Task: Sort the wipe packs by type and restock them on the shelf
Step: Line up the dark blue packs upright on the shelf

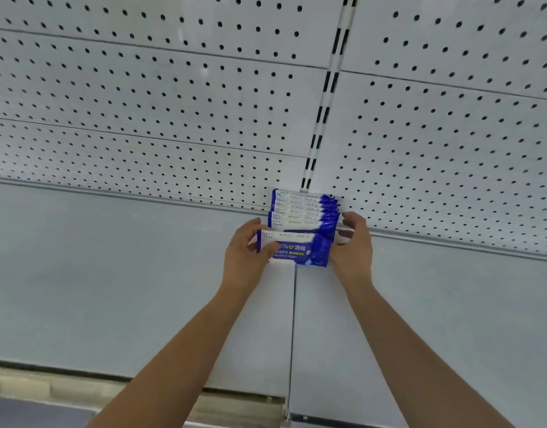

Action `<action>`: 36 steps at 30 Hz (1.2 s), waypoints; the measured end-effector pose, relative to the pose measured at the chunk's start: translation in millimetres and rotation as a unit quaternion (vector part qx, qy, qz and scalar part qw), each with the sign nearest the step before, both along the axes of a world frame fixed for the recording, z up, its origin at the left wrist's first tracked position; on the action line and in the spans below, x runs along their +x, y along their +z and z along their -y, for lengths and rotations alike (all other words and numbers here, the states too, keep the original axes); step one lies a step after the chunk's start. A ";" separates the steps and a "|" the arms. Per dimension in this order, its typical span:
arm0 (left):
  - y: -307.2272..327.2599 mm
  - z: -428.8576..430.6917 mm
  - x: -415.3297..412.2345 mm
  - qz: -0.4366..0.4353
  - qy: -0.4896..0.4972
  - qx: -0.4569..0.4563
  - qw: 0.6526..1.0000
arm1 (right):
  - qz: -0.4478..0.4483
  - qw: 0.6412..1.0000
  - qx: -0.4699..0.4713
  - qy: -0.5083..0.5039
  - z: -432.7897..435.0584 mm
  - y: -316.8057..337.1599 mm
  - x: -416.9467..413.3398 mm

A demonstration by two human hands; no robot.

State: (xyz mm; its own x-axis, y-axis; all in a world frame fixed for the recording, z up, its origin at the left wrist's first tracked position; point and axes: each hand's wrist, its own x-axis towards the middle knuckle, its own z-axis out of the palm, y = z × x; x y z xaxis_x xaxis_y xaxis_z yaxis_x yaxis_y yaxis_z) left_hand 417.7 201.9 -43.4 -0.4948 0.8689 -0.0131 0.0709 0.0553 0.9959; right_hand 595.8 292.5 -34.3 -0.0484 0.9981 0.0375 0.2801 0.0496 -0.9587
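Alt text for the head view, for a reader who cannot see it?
The left hand pinches a blue-and-white alcohol wipes pack, the right hand at its other end, before a row of matching packs standing on a white shelf against a pegboard.

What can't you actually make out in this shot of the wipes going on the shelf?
All in the head view:
- How many stand in the row of packs: they overlap, and the front pack covers part of them.
- The front pack's label: the left hand covers its start, and the smaller print is blurred.
- Whether the right hand grips the front pack or the row: the packs' ends hide its fingertips.
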 end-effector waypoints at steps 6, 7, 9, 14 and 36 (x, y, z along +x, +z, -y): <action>3.8 -15.2 21.6 0.006 0.029 0.013 0.999 | -0.181 0.981 -0.053 0.047 8.6 -0.7 5.3; 4.0 -17.0 25.8 0.012 0.028 0.017 0.999 | -0.167 0.981 -0.065 0.073 7.6 -1.6 3.6; 5.4 -20.8 33.1 0.037 0.027 0.025 0.999 | -0.105 0.985 -0.064 0.117 7.1 -2.8 -4.4; 14.1 -36.2 38.1 0.081 -0.015 -0.015 0.997 | -0.059 0.991 -0.017 0.121 -0.8 -11.3 -17.8; 12.0 -24.5 33.2 -0.033 -0.014 -0.060 0.998 | -0.014 0.982 0.000 0.190 -17.6 -5.4 14.2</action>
